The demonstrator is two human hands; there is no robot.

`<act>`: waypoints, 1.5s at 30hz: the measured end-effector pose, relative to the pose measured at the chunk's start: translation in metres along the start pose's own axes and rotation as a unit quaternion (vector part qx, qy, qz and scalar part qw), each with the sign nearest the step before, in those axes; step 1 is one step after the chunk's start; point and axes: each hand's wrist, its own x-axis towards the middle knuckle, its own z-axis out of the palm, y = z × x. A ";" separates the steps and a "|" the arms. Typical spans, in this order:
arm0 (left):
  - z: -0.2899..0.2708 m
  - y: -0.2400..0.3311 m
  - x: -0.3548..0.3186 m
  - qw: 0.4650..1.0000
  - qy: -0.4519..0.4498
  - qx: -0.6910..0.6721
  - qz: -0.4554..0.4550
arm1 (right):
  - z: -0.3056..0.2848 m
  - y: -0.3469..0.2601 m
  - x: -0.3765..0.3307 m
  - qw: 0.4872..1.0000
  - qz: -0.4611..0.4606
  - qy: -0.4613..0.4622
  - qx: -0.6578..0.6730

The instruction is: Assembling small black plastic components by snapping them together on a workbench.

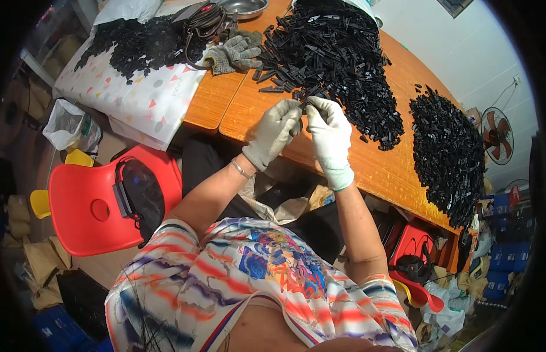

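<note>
Your left hand [275,132] and right hand [327,132], both gloved, meet at table edge [367,170] — fingertips pinched on small black plastic piece [303,105] held between them. Just beyond: big heap of black pieces [337,58]. Second heap [446,152] well apart to right. Spare grey gloves [235,53] beside heap, patterned cloth [138,100] far left. Red chair [102,202] below left.

i see matt knitted cloth gloves on my left hand [274,130] and right hand [328,136], dull black plastic pieces [343,64] heaped on a smooth, lightly glossy wooden table [378,170], and a shiny metal bowl [244,7].
</note>
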 end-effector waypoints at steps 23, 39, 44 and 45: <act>0.001 0.004 -0.003 1.000 0.001 -0.004 0.009 | 0.001 0.005 -0.002 0.991 -0.086 0.022 -0.104; 0.002 -0.009 -0.001 0.993 0.035 0.069 0.092 | 0.003 -0.008 -0.004 0.953 -0.151 0.021 -0.262; 0.001 -0.014 0.002 0.989 0.043 0.104 0.094 | -0.003 -0.001 0.009 0.882 -0.253 -0.012 -0.397; 0.000 -0.014 0.004 0.988 0.048 0.115 0.086 | -0.004 0.001 0.010 0.871 -0.267 -0.017 -0.411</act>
